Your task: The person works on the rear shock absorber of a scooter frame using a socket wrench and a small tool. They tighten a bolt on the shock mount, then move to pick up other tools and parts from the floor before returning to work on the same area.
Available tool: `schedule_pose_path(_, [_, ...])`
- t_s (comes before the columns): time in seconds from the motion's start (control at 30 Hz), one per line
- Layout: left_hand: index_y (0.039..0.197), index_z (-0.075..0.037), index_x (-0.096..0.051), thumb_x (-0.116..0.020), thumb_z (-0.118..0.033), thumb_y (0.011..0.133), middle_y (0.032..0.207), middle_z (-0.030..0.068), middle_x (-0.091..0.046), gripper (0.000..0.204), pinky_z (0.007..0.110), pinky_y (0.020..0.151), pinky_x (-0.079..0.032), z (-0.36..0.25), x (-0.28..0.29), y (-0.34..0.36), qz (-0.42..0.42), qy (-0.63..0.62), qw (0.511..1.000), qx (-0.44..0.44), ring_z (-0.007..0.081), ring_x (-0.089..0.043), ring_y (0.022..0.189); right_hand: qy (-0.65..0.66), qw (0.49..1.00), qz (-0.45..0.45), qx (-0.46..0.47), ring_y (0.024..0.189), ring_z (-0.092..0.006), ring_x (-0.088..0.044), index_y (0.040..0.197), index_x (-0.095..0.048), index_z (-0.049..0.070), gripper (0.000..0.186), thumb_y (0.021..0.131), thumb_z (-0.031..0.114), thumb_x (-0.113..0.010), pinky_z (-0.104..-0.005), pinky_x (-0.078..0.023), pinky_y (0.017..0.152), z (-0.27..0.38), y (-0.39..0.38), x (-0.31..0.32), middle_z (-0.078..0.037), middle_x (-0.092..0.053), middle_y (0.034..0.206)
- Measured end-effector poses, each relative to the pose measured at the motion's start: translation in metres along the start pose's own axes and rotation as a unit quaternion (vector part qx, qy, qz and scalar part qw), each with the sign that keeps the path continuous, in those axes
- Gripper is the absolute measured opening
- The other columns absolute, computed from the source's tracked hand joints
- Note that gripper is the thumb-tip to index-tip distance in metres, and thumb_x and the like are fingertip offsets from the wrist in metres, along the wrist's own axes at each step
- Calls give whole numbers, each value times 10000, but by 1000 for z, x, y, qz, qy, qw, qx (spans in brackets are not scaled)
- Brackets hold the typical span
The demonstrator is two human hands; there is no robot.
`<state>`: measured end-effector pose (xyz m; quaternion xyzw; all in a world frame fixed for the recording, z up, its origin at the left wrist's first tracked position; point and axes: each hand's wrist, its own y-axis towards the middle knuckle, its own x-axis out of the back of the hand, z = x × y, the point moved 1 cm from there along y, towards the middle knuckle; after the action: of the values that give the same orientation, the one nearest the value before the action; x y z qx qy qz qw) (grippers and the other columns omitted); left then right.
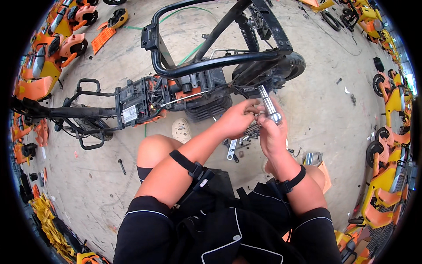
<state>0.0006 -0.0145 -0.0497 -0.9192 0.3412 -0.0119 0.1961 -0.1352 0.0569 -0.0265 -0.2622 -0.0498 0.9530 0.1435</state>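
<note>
A chrome socket wrench (269,105) with a long socket pointing away from me rests in my right hand (273,132), whose fingers and thumb close round it. My left hand (241,115) is right beside it on the left, its fingertips pinched together close to the wrench. Whatever is between those fingertips is too small to make out. Just beyond both hands stands the stripped frame (215,61) of a scooter, with its rear wheel (295,66) and hub. Below my hands, loose sockets and metal tools lie on the floor, including a silver wrench (231,149).
The scooter's black battery tray and wiring (151,99) stretch left to the front wheel (90,132). A combination wrench (121,166) lies on the concrete at left. Orange and yellow scooters (387,176) line both sides. A green hose (191,53) runs behind the frame.
</note>
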Motion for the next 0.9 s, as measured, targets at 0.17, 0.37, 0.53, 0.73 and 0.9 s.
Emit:
schedule_pose_path(0.17, [1290,10,-598,-542,-274,970,1145,206,-697,431,380,865,-517,5,-6,-4,-4,99,995,-15,309,-679,1013,55,998,0,-1,879,-137,-586,1468,-374,-45,703,798,-13,-588,-295,-489,859,12,8,6,-146,-610,1177])
schedule_pose_path(0.37, [1244,13,-620,-536,-363,1007,1111,219,-692,453,393,907,-499,3,-5,-3,-29,124,992,-24,331,-667,1052,88,996,7,-5,874,-135,-600,1445,-413,-27,660,805,-15,-577,-306,-493,837,15,19,1,-143,-619,1172])
schedule_pose_path(0.53, [1293,23,-591,-517,-351,1038,1189,159,-665,458,337,948,-476,6,-5,-7,-14,129,991,-24,203,-614,1100,99,995,6,-15,875,-138,-605,1445,-422,-2,657,807,-21,-575,-319,-500,825,16,18,-1,-130,-619,1173])
schedule_pose_path(0.73, [1276,5,-595,-569,-396,988,1144,192,-679,494,369,916,-496,-2,10,-20,21,84,996,-12,276,-656,1054,167,985,-8,-35,871,-164,-595,1439,-425,13,645,810,-10,-560,-335,-490,863,13,15,-9,-131,-603,1164])
schedule_pose_path(0.9, [1269,18,-589,-624,-354,981,1139,160,-666,472,362,907,-486,-24,14,-36,78,279,956,43,229,-623,1037,197,980,-12,-26,876,-178,-592,1439,-427,10,663,786,-23,-540,-340,-489,873,9,16,-9,-149,-601,1173])
